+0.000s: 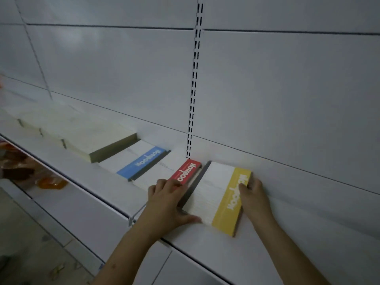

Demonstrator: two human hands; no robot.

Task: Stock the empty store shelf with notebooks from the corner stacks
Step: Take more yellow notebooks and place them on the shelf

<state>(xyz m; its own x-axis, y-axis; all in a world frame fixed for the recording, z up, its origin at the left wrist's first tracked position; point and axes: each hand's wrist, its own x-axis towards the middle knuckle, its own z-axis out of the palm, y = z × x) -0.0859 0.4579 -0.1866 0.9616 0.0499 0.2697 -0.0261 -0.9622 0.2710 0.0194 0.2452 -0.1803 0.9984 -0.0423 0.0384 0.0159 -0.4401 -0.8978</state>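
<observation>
Gleaming white shelf (pixel 287 239), panelled backing (pixel 287 89)

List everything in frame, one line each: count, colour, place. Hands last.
yellow-band notebook stack: 1, white with yellow band, shelf, right end of row
red-band notebook stack: 1, white with red band, left of the yellow one
blue-band notebook stack: 1, white with blue band, left of the red one
cream stacks: several, blurred, far left of row
shelf: 1, white
slotted upright: 1, black slots, back panel
orange packaged goods: count unclear, lower shelf, left
left hand: grips the yellow stack's left side
right hand: grips its right side
</observation>
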